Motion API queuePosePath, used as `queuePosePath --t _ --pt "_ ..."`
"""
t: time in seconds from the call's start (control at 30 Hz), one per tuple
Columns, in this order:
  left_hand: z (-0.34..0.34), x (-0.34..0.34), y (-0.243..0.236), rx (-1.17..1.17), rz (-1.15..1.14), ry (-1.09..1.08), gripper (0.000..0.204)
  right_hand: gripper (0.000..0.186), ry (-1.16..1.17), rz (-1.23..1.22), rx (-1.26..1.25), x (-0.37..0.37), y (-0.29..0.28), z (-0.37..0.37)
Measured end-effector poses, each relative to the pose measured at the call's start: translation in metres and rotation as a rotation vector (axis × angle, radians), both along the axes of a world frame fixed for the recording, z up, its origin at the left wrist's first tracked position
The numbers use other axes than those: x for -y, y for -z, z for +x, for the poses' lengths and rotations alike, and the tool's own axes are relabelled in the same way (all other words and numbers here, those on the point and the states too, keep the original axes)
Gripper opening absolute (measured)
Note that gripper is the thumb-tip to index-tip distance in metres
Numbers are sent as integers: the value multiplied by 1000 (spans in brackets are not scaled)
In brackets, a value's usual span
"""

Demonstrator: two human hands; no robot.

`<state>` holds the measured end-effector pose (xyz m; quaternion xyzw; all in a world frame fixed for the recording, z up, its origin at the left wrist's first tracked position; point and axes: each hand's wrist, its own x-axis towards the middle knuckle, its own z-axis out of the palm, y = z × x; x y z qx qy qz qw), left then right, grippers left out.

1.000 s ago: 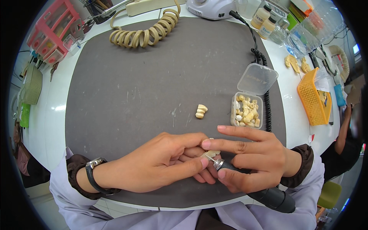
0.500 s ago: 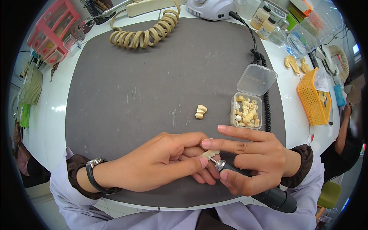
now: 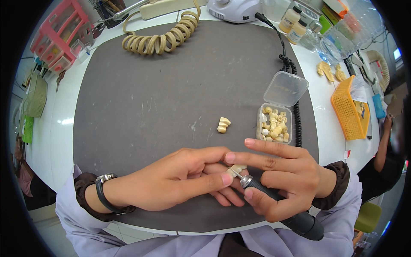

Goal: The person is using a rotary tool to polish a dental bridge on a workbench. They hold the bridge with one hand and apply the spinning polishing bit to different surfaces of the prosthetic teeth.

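Note:
My left hand pinches a small cream-coloured dental bridge between thumb and fingers, partly covered by them. My right hand is closed around a black rotary handpiece with a metal collar, its index finger reaching across to my left fingers. The handpiece's thin bit meets the bridge or lies right against it; I cannot tell which. Beyond my hands, another joined row of tooth crowns lies on the grey mat. Right of it stands a clear plastic box, lid raised, holding several loose crowns.
A coiled beige hose lies at the mat's far edge. A white control unit stands behind, its black coiled cord running down the right side. Bottles, an orange basket and a pink drawer rack surround the mat.
The handpiece's rear end has swung slightly left, and its tip has shifted a little against the bridge. The bridge has turned slightly in my left fingers.

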<state>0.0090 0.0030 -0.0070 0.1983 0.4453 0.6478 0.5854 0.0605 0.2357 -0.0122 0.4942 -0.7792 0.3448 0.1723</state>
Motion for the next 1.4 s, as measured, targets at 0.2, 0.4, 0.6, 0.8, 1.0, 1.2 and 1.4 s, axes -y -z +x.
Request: queuePosePath --t 0.2,0.4,0.6,0.8,1.0,1.2,1.4 --pt "0 -2 -2 32 -20 -14 35 14 39 16 -4 2 -3 3" --pt "-1 0 -1 -4 25 18 36 14 2 17 -24 -2 -2 2" --pt "-2 0 2 12 38 27 36 17 -10 23 0 -3 1 2" --pt "-2 0 2 -9 33 21 36 16 -33 27 15 -4 -1 1" --pt "-4 1 0 6 45 28 38 15 -33 19 31 -6 -1 0" --pt "-4 0 3 23 54 10 38 16 -12 40 31 -5 -2 1" --pt "-1 1 2 4 25 -5 37 18 -4 23 -2 -1 0 1"
